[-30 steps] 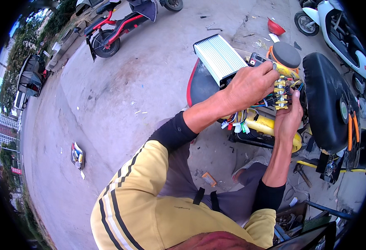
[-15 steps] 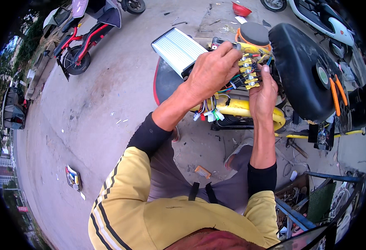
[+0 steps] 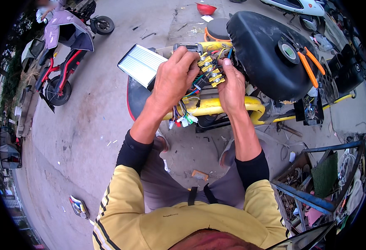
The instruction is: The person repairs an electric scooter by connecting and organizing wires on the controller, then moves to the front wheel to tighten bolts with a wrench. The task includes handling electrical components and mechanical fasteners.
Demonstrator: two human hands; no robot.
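A terminal block [image 3: 211, 69] with yellow pieces and metal screws sits among coloured wires, between my two hands. My right hand [image 3: 233, 87] grips its right side, thumb on top and the other fingers mostly hidden beneath. My left hand [image 3: 172, 77] is closed at the block's left side, fingertips pinched together; whatever they hold is hidden. Left of that hand, a silver finned controller box [image 3: 140, 64] rests tilted on the bike. Loose wires with white, red and green connectors [image 3: 185, 121] hang over the yellow frame tube [image 3: 208, 107].
A black moulded cover [image 3: 262, 54] lies to the right, with orange-handled pliers [image 3: 310, 68] on it. A blue metal frame bin [image 3: 304, 196] of scrap stands at lower right. Farther off are a red scooter [image 3: 62, 79], a white scooter [image 3: 295, 6] and a red bowl [image 3: 206, 8].
The whole scene has shifted left in the picture as the view turned. Both hands stay at the terminal block, my left hand still pinched beside it. A person shows at the far upper left.
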